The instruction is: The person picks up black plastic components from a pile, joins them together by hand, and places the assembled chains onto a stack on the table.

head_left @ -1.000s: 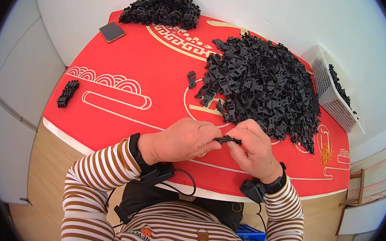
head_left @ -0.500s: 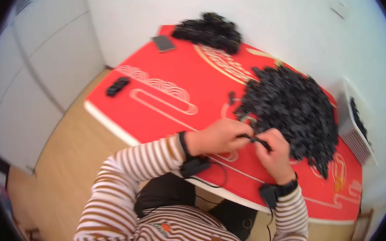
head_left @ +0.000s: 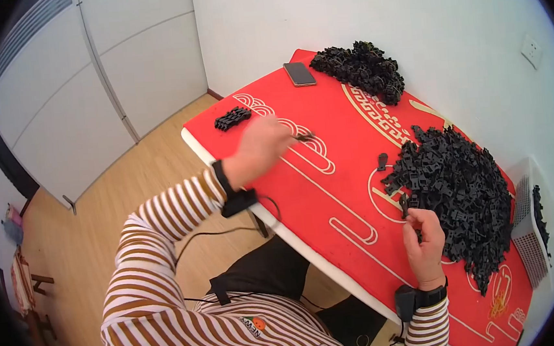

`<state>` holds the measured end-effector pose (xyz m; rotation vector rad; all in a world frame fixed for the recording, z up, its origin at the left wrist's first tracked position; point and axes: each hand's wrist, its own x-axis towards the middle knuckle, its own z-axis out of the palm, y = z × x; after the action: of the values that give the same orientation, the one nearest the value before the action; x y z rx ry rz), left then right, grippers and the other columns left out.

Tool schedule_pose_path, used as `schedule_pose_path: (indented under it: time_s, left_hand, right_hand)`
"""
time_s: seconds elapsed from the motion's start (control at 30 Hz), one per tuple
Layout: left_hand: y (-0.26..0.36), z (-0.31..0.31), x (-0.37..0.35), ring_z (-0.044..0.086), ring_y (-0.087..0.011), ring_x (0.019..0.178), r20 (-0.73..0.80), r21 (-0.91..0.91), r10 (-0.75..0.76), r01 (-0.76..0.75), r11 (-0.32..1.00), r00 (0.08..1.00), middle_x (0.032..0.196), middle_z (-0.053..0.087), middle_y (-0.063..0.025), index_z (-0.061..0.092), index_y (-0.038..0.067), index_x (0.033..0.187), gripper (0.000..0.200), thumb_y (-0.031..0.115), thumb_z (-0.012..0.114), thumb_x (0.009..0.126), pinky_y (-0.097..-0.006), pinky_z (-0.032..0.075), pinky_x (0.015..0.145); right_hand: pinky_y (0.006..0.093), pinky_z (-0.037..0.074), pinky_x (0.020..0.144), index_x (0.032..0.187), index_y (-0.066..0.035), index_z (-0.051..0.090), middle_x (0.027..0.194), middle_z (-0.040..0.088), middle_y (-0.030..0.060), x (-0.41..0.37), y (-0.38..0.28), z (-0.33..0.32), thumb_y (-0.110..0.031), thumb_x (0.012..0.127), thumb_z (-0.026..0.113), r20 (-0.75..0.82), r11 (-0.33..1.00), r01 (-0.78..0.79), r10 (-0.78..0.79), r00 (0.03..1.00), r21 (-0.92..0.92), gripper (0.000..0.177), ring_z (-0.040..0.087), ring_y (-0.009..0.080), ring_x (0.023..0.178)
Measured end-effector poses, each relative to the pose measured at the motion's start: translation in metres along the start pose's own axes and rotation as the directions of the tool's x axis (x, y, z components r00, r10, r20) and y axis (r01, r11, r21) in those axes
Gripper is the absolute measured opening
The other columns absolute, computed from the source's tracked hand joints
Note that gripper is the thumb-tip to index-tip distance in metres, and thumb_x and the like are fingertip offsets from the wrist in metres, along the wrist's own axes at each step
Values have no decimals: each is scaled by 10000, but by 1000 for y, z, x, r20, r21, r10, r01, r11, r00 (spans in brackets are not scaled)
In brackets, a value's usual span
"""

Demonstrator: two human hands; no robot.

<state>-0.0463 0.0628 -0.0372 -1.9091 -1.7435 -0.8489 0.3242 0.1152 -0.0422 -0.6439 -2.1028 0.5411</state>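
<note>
My left hand (head_left: pixel 262 149), blurred by motion, is over the left part of the red table. Its fingers are closed on a small black plastic clip (head_left: pixel 304 137), which sticks out to the right. Just beyond it lies a short stack of black clips (head_left: pixel 232 118). My right hand (head_left: pixel 425 242) is at the near edge of a big heap of loose black clips (head_left: pixel 464 191). Between its thumb and forefinger another black plastic clip (head_left: pixel 404 204) is pinched. A single loose clip (head_left: pixel 382 161) lies left of the heap.
A second pile of black parts (head_left: pixel 363 68) is at the back of the red-covered table (head_left: pixel 330 188), beside a phone (head_left: pixel 300 73). A white perforated basket (head_left: pixel 528 244) holding black pieces stands at the right. Cables hang from wrist-worn boxes (head_left: pixel 239 202).
My hands were together around a black piece and are now apart. The left has moved away to the left with a clip; the right is by the heap with another. The view has shifted.
</note>
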Motion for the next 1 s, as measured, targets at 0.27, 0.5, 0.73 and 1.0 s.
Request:
schedule_pose_path:
  time_s: [0.27, 0.5, 0.73, 1.0]
  left_hand:
    - [-104, -9, -24, 587, -348, 819, 68, 270, -460, 427, 863, 885, 901, 564, -183, 597, 38, 857, 133, 158, 614, 801, -449, 482, 698]
    - [-110, -12, -23, 598, -343, 825, 215, 393, -463, 358, 847, 860, 864, 608, -159, 619, 35, 826, 166, 191, 629, 771, -444, 484, 717]
    - [-88, -15, -14, 562, -333, 898, 175, 341, -404, 329, 881, 898, 959, 568, -151, 590, 39, 903, 246, 197, 690, 743, -419, 465, 764]
    - [33, 38, 59, 603, -263, 781, 374, -304, -13, 136, 943, 927, 822, 596, -133, 579, 15, 886, 138, 85, 633, 779, -365, 480, 683]
  right_hand:
    - [285, 460, 601, 865, 21, 604, 756, 588, 120, 3, -6, -2, 54, 777, 577, 42, 999, -28, 30, 999, -40, 98, 580, 218, 648]
    - [283, 458, 587, 856, 21, 615, 752, 588, 120, 4, -3, -4, 46, 779, 593, 14, 999, 16, -15, 1000, -33, 84, 588, 214, 650]
    - [266, 451, 559, 870, 18, 623, 764, 594, 111, 4, -2, -9, 54, 778, 603, 6, 1000, 18, -18, 1000, 5, 101, 587, 191, 642]
    - [255, 445, 550, 874, 11, 628, 760, 599, 107, 6, 8, -22, 44, 790, 589, -105, 999, 16, -19, 994, -34, 98, 580, 179, 629]
